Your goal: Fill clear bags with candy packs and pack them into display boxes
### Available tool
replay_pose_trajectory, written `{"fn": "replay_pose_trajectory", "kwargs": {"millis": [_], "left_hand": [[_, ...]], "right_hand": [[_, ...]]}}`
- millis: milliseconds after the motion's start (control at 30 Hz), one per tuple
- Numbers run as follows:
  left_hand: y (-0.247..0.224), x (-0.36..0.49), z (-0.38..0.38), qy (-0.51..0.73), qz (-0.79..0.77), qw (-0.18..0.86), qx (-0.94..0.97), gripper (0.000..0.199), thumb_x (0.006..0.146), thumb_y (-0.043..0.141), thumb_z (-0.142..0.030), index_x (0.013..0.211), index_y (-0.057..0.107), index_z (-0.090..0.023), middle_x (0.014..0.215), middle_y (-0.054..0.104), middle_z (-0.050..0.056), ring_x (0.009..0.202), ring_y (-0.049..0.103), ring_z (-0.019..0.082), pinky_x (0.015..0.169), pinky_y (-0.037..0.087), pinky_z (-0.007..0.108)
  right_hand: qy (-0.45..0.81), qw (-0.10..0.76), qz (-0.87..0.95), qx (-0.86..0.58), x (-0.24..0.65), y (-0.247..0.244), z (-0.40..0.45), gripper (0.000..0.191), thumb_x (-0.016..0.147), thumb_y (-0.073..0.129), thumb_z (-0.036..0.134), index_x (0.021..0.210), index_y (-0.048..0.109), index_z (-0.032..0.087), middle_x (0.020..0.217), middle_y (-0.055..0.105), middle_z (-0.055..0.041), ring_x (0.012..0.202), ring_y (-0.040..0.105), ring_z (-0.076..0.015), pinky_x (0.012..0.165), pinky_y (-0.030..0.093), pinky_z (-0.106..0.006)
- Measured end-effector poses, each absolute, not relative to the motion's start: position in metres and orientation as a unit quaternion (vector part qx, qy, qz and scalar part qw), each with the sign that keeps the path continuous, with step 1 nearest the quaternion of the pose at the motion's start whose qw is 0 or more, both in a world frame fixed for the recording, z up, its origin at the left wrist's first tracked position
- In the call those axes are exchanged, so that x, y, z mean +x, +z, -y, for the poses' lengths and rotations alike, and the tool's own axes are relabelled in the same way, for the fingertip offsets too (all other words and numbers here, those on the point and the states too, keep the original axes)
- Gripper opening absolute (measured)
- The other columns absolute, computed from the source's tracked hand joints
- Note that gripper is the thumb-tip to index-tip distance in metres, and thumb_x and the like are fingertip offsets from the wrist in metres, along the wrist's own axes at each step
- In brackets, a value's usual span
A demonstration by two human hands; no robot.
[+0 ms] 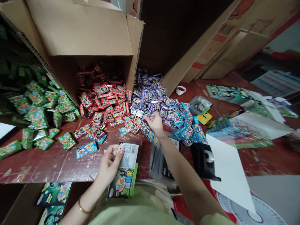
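My left hand (111,164) is closed on a printed candy packet (124,181) with a black and green front and a pale, barcoded upper part. It holds this near the table's front edge. My right hand (154,123) reaches forward to the near side of a heap of small purple packets (150,93). Its fingers are bent together at the heap, and what they pinch, if anything, is hidden. Small red boxes (110,100) lie to the left of that hand, blue sachets (185,122) to its right. A single blue sachet (86,149) lies left of the held packet.
Green boxes (37,115) spill out at the left. Open cardboard cartons (82,31) stand behind the heaps. Clear plastic sleeves (159,159) lie under my right forearm, beside a black tape dispenser (203,159). Printed cartons (239,131) and a white tape roll (180,90) are on the right.
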State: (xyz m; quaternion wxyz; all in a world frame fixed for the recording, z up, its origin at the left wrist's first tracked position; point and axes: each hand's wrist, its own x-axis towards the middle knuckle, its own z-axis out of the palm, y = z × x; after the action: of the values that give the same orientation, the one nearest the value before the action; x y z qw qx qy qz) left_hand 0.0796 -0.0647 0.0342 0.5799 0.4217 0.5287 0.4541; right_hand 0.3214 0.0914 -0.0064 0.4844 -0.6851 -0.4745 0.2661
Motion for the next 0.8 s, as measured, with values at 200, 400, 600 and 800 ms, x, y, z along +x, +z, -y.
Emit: {"fn": "replay_pose_trajectory", "kwargs": {"millis": [200, 400, 600, 800], "left_hand": [[0.037, 0.059, 0.048, 0.513, -0.548, 0.541, 0.378, 0.039, 0.08, 0.068, -0.05, 0.102, 0.056, -0.02, 0.068, 0.062, -0.003, 0.058, 0.056, 0.011, 0.057, 0.046, 0.021], [0.03, 0.066, 0.036, 0.446, -0.496, 0.55, 0.503, 0.06, 0.089, 0.058, -0.041, 0.142, 0.037, -0.024, 0.084, 0.067, 0.002, 0.072, 0.063, 0.016, 0.064, 0.052, 0.026], [0.034, 0.065, 0.045, 0.394, -0.466, 0.542, 0.578, 0.036, 0.087, 0.061, -0.032, 0.12, 0.049, -0.022, 0.105, 0.066, 0.006, 0.092, 0.065, 0.019, 0.076, 0.053, 0.03], [0.046, 0.055, 0.054, 0.384, -0.452, 0.567, 0.571, 0.046, 0.083, 0.068, -0.029, 0.118, 0.038, -0.024, 0.099, 0.064, 0.004, 0.086, 0.065, 0.018, 0.071, 0.052, 0.028]], "right_hand": [[0.356, 0.504, 0.465, -0.635, 0.33, 0.012, -0.07, 0.056, 0.066, 0.071, 0.03, 0.117, 0.049, 0.022, 0.079, 0.051, 0.0038, 0.06, 0.056, -0.012, 0.06, 0.055, -0.031], [0.619, 0.433, 0.495, -0.43, 0.337, 0.06, -0.019, 0.07, 0.07, 0.078, 0.026, 0.132, 0.047, 0.03, 0.1, 0.058, -0.0006, 0.07, 0.058, -0.0105, 0.065, 0.055, -0.026], [0.525, 0.464, 0.561, -0.44, 0.307, 0.078, -0.014, 0.028, 0.077, 0.073, 0.031, 0.101, 0.059, 0.023, 0.092, 0.063, -0.0012, 0.072, 0.059, -0.0119, 0.064, 0.051, -0.025], [0.496, 0.385, 0.68, -0.379, 0.262, 0.089, -0.016, 0.022, 0.085, 0.062, 0.034, 0.103, 0.064, 0.021, 0.104, 0.065, -0.0045, 0.067, 0.059, -0.0112, 0.061, 0.049, -0.026]]}}
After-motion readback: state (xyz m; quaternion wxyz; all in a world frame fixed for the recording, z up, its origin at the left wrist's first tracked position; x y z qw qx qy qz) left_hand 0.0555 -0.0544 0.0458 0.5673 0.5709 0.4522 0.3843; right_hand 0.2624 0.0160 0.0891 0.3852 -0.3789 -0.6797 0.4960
